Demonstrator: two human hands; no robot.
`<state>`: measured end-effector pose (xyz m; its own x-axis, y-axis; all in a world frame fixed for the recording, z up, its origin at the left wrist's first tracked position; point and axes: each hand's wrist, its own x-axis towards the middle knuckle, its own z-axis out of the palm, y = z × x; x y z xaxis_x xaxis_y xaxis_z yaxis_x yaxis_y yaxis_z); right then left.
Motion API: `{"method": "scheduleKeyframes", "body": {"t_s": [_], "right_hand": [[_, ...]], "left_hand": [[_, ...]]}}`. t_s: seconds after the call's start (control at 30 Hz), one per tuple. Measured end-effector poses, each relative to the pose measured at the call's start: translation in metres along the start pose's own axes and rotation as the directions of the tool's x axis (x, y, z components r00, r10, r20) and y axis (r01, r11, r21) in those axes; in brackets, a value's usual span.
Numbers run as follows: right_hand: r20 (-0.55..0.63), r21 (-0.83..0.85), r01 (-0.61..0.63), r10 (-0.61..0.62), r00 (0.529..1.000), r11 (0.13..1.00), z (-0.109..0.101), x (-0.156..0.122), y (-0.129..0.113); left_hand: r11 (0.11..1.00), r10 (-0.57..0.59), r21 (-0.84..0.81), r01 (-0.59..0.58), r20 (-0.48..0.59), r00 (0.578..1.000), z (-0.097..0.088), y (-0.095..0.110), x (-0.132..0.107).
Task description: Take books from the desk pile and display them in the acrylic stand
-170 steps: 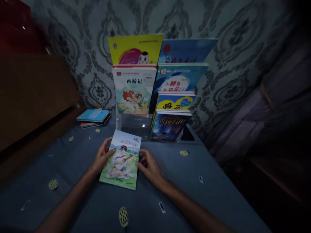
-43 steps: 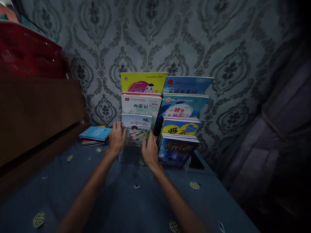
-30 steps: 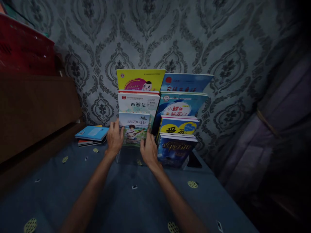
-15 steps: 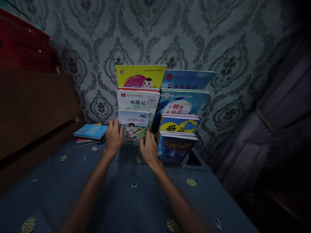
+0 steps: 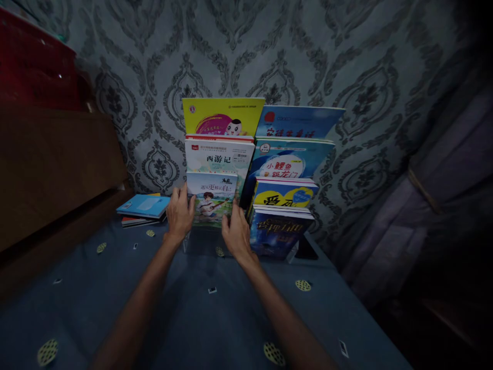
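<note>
A thin picture book with a guitar-playing child on its cover [image 5: 211, 198] stands upright in a lower tier of a clear tiered book rack [image 5: 200, 241]. My left hand [image 5: 179, 215] grips its left edge, fingers curled onto the cover. My right hand [image 5: 235, 234] holds its right edge. Behind it in the same column stand a white-covered book [image 5: 219, 156] and a yellow book [image 5: 221, 115]. The right column holds several blue and yellow books [image 5: 283, 192].
A short stack of books with a light blue one on top [image 5: 143, 206] lies on the blue patterned cloth [image 5: 200, 318] left of the rack. A brown wooden board [image 5: 50, 169] runs along the left. Patterned wallpaper is behind; dark curtain on the right.
The guitar book lay flat on the cloth between my hands 5.7 s ago; now it stands in the rack. Over the last second both hands have stayed on its edges.
</note>
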<state>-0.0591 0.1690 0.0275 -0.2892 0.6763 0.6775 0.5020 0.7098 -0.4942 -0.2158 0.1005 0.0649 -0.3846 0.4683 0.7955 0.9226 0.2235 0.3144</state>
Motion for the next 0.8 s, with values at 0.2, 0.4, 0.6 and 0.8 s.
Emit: {"method": "scheduleKeyframes", "body": {"t_s": [0.2,0.4,0.6,0.8], "right_hand": [[-0.017,0.021,0.015,-0.015,1.000,1.000,0.0012,0.0004,0.0017],[-0.034,0.042,0.017,-0.016,0.999,0.999,-0.0001,0.0007,-0.0001],[-0.053,0.058,-0.002,0.006,0.999,0.998,-0.0032,0.0017,-0.0035],[-0.058,0.082,0.006,-0.001,0.998,0.997,-0.0057,0.0026,-0.0045]], "left_hand": [[1.000,-0.001,-0.001,0.001,0.010,1.000,-0.0023,0.0006,0.0001],[1.000,-0.008,-0.009,0.008,0.008,1.000,-0.0068,0.0027,0.0016],[1.000,-0.013,-0.018,0.013,-0.001,1.000,-0.0084,0.0021,0.0030],[0.999,-0.028,-0.040,0.027,-0.015,1.000,-0.0076,0.0011,0.0034]]}}
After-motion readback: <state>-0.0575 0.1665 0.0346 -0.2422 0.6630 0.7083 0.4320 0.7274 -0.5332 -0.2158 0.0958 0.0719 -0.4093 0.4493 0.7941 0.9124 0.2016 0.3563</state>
